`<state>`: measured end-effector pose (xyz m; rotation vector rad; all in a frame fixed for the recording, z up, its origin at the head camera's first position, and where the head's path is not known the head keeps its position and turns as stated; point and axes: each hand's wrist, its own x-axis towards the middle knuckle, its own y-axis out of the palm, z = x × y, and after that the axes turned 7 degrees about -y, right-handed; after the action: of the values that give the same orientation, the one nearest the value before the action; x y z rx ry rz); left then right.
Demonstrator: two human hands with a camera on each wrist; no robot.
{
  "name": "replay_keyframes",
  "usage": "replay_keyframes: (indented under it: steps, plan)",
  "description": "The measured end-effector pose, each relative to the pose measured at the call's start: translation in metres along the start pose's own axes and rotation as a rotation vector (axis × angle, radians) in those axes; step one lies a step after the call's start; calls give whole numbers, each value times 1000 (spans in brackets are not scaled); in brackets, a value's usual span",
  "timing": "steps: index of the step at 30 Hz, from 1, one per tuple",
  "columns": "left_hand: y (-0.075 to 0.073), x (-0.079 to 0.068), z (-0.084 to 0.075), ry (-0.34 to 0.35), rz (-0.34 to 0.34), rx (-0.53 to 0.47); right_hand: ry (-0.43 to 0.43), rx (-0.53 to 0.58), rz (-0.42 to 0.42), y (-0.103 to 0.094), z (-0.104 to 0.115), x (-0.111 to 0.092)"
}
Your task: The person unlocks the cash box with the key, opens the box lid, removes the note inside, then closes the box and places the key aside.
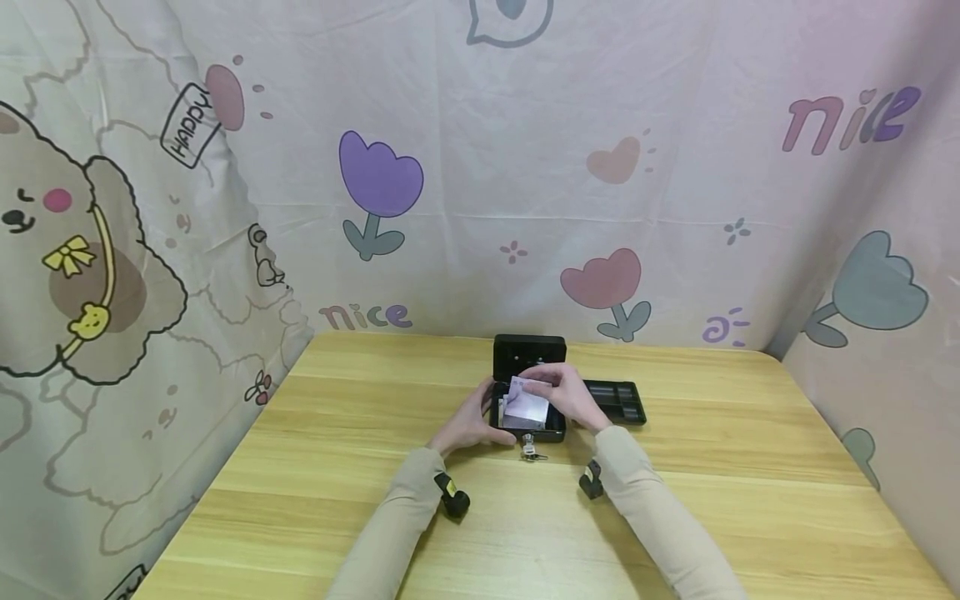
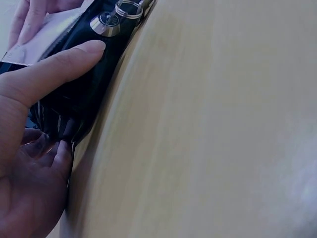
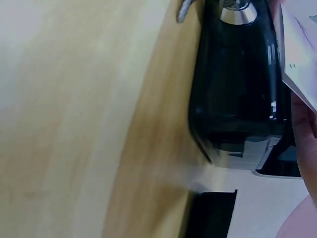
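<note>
A small black cash box (image 1: 557, 434) stands on the table with its lid (image 1: 513, 357) raised. My left hand (image 1: 468, 423) grips the box's left front corner; in the left wrist view its thumb (image 2: 64, 64) lies along the front wall near the lock (image 2: 105, 25), with the other fingers around the side. My right hand (image 1: 567, 393) reaches over the box from the right and pinches a pale purple banknote (image 1: 528, 406) at the opening. More paper shows under that note inside the box. Keys (image 1: 531, 454) hang from the front lock.
A black compartment tray (image 1: 624, 402) lies just right of the box. The wooden table (image 1: 360, 492) extends to both sides, and a printed cloth (image 1: 480, 150) hangs behind it. In the right wrist view, a dark tray edge (image 3: 210, 213) shows beyond the box.
</note>
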<state>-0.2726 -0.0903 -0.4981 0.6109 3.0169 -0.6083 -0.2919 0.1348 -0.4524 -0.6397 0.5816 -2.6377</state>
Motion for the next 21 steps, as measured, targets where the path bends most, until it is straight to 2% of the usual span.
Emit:
replay_keyframes:
  steps: [7,13,21]
  plan:
    - [-1,-1,0,-4,-1,-2,-7,21,-40,-3,9,-5]
    - [-2,-2,0,-13,-4,-3,34,20,-59,-9,15,-16]
    - [0,-4,-3,-33,-7,5,108,18,-12,-26,11,-42]
